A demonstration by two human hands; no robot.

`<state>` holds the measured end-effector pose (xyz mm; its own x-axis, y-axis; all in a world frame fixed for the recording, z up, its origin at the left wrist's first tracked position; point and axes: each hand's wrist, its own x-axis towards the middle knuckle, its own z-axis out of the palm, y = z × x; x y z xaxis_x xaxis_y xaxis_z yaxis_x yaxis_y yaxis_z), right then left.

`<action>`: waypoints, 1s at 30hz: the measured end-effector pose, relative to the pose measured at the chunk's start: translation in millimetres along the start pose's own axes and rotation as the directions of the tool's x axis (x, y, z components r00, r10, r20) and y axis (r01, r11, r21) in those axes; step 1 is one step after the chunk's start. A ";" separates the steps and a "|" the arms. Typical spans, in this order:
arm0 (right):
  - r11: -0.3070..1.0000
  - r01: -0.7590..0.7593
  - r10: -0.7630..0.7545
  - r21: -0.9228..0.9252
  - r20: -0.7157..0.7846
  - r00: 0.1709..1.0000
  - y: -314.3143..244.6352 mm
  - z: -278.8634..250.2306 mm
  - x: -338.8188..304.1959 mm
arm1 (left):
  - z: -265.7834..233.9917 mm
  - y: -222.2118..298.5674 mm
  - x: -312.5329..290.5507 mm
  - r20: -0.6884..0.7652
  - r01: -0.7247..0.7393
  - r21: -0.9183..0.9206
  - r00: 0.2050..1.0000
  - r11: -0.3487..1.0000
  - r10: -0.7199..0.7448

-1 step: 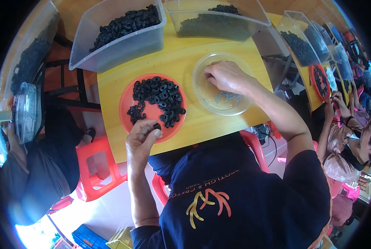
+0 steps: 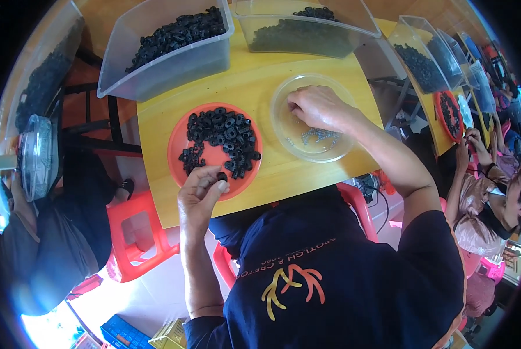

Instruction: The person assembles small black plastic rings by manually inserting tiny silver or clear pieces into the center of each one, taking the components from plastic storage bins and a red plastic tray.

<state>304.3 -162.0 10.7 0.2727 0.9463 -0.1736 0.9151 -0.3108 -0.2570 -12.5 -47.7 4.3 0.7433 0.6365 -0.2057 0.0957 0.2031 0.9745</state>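
My left hand (image 2: 200, 191) pinches a small black ring-like part (image 2: 222, 176) between thumb and fingers, over the near edge of a red-orange plate (image 2: 178, 129). Heaped on that plate are many black parts (image 2: 222, 131), some with holes through them. Inside a clear round dish (image 2: 278, 125) to the right, my right hand (image 2: 319, 106) points its bent fingers down, tips pressed together. Whatever those fingertips hold is hidden or too small to make out. Small silvery metal pieces (image 2: 321, 135) lie in the dish below this hand.
Two translucent bins, one at the far left (image 2: 161, 81) and one at the far middle (image 2: 301, 43), hold black parts on the yellow table (image 2: 254, 183). People sit at both sides. A red stool (image 2: 135, 232) stands at left; blue and yellow crates are on the floor.
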 end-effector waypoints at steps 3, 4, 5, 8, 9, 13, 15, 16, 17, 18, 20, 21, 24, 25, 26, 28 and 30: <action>1.000 0.016 -0.016 0.016 -0.014 1.000 -2.1 -3.1 -2.3 | 6.4 -1.1 0.5 -0.015 0.008 -0.038 1.000 0.999 -0.008; 0.999 0.020 -0.019 0.026 -0.028 0.999 -0.7 -3.9 -3.6 | 6.9 -2.1 0.9 -0.004 0.007 -0.044 1.000 0.999 -0.007; 0.999 0.023 -0.022 0.037 -0.042 0.999 1.2 -4.7 -5.2 | 7.2 -3.3 1.3 -0.003 0.006 -0.044 1.000 0.999 -0.006; 0.995 0.055 -0.034 0.083 -0.235 0.971 10.2 -7.7 -12.4 | 7.3 -6.2 0.9 0.024 -0.013 -0.095 1.000 0.995 0.016; 0.994 0.040 -0.012 0.105 -0.258 0.966 9.3 -13.2 -16.1 | 7.0 -6.6 0.9 0.016 -0.016 -0.099 1.000 0.995 0.017; 0.987 0.117 -0.101 0.109 -0.146 0.984 6.8 -15.9 -25.8 | 6.3 -6.7 0.0 0.004 -0.021 -0.105 1.000 0.994 0.021; 0.979 0.171 -0.158 0.111 -0.113 0.981 3.9 -7.0 -28.9 | 7.3 -5.8 0.3 0.008 -0.018 -0.107 1.000 0.994 0.019; 0.980 0.167 -0.155 0.111 -0.115 0.981 1.6 -1.7 -29.5 | 8.1 -5.5 0.6 0.007 -0.016 -0.110 1.000 0.994 0.017; 0.990 0.129 -0.120 0.062 -0.129 0.984 -1.0 3.5 -29.6 | 9.1 -5.7 1.1 0.011 -0.016 -0.109 1.000 0.994 0.017; 0.996 0.092 -0.088 0.015 -0.144 0.986 -3.7 8.1 -28.5 | 9.5 -5.8 1.1 0.019 -0.016 -0.109 1.000 0.994 0.018; 0.997 0.069 -0.072 -0.024 -0.165 0.984 -6.0 12.8 -25.5 | 10.9 -4.9 0.7 0.029 -0.016 -0.106 0.999 0.994 0.020; 0.998 0.040 -0.047 -0.054 -0.156 0.987 -5.6 13.9 -24.1 | 12.3 -3.9 0.4 0.027 -0.007 -0.099 1.000 0.995 0.009; 0.997 0.027 -0.038 -0.075 -0.146 0.989 -4.0 15.9 -23.3 | 12.6 -4.4 0.4 0.036 -0.004 -0.106 0.999 0.994 0.007; 0.997 0.047 -0.056 -0.068 -0.141 0.988 -3.8 15.9 -23.2 | 12.4 -4.6 0.5 0.045 -0.010 -0.121 0.999 0.993 0.015; 0.997 0.047 -0.056 -0.068 -0.142 0.988 -4.6 15.4 -24.1 | 12.9 -4.3 1.2 0.045 -0.011 -0.120 0.999 0.993 0.016; 0.995 0.082 -0.090 -0.055 -0.181 0.979 -8.8 14.1 -26.2 | 14.6 -4.1 2.3 0.044 -0.021 -0.157 0.999 0.987 0.028; 0.994 0.104 -0.106 -0.022 -0.214 0.971 -10.0 10.0 -28.1 | 20.5 -1.7 4.6 0.025 -0.056 -0.182 0.998 0.982 0.062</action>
<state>284.6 -186.4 8.6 0.2314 0.9709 0.0619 0.9447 -0.2091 -0.2528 4.3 -60.4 3.5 0.7642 0.6290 -0.1429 -0.0684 0.2992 0.9517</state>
